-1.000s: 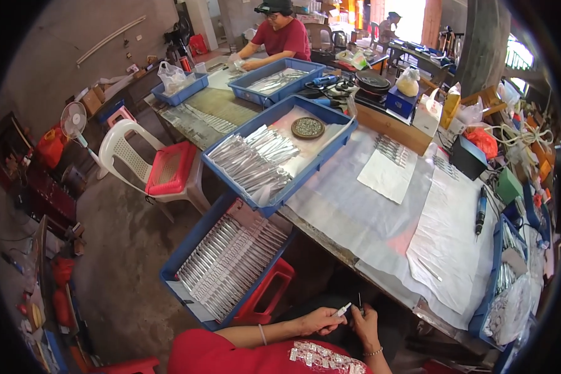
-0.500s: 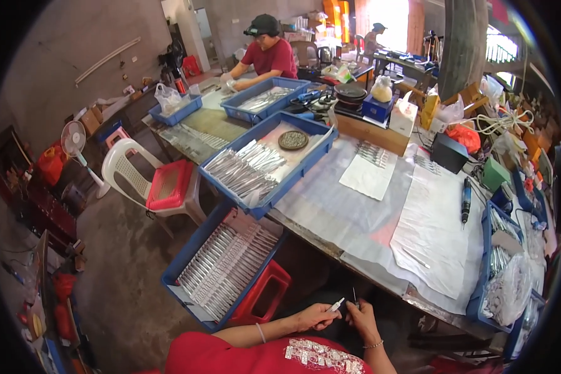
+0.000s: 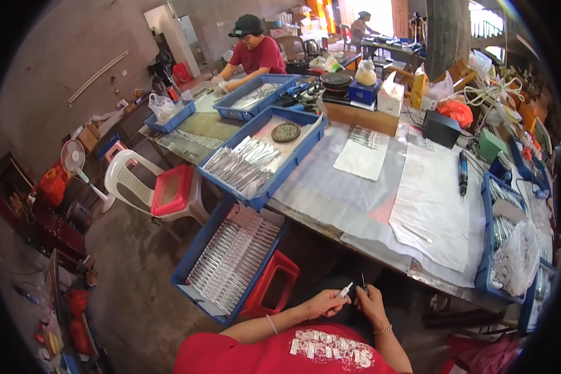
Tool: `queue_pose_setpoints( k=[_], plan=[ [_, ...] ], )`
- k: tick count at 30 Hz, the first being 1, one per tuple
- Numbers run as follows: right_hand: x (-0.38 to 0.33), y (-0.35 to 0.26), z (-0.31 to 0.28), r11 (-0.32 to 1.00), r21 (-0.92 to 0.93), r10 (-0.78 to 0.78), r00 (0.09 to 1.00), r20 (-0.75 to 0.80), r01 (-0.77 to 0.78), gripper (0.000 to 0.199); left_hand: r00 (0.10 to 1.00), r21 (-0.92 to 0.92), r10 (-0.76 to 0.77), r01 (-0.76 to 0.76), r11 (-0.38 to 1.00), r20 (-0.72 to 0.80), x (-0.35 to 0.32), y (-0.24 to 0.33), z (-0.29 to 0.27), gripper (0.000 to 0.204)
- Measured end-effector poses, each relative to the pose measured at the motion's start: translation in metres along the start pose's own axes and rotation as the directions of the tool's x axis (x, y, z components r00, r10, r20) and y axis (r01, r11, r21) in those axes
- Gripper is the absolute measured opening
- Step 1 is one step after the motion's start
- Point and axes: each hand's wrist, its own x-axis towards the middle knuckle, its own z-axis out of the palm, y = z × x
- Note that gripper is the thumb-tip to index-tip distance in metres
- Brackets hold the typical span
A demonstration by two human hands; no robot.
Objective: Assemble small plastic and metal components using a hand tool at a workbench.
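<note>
Left hand [image 3: 327,303] pinching slim pale piece [image 3: 345,290]: likely feeling light, stiff, possibly slippery; sides offering best hold. Right hand [image 3: 372,302] gripping thin-shafted tool [image 3: 363,280].

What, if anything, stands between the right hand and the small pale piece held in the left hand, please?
Nothing visible stands between the right hand and the pale piece in the left hand, only a narrow gap.

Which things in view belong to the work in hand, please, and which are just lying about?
Likely belonging: small white piece, left hand; thin rod, right hand; silvery metal pieces, lower blue tray.

Probably incidental: standing fan; orange plastic bag; white cord.
</note>
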Motion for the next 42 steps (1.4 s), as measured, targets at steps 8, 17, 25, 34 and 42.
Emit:
queue_pose_setpoints(
  k=[8, 17, 25, 34, 42],
  plan=[
    [-0.007, -0.025, 0.029, 0.987, 0.158, -0.028, 1.0, 0.0, 0.028, 0.018, 1.0, 0.054, -0.01, 0.01, 0.998, 0.001, 0.0, -0.01, -0.011, 0.017],
    [0.003, 0.007, 0.018, 0.939, 0.341, 0.048, 0.999, -0.001, -0.045, 0.03, 0.988, -0.113, -0.141, 0.147, 0.983, 0.061, 0.009, -0.003, -0.011, 0.019],
    [0.016, 0.004, 0.015, 0.936, 0.333, 0.116, 0.993, 0.026, -0.118, 0.03, 0.977, -0.111, -0.211, 0.207, 0.972, -0.019, 0.015, 0.013, -0.013, 0.015],
    [0.019, 0.014, 0.022, 0.918, 0.386, 0.097, 0.995, 0.003, -0.09, 0.023, 0.985, -0.084, -0.164, 0.159, 0.984, -0.047, 0.018, 0.007, -0.016, 0.011],
    [0.014, 0.009, 0.024, 0.94, 0.34, 0.044, 0.996, -0.076, -0.015, 0.026, 0.997, 0.069, -0.034, 0.039, 0.997, -0.066, 0.011, 0.022, 0.001, 0.013]
  ],
)
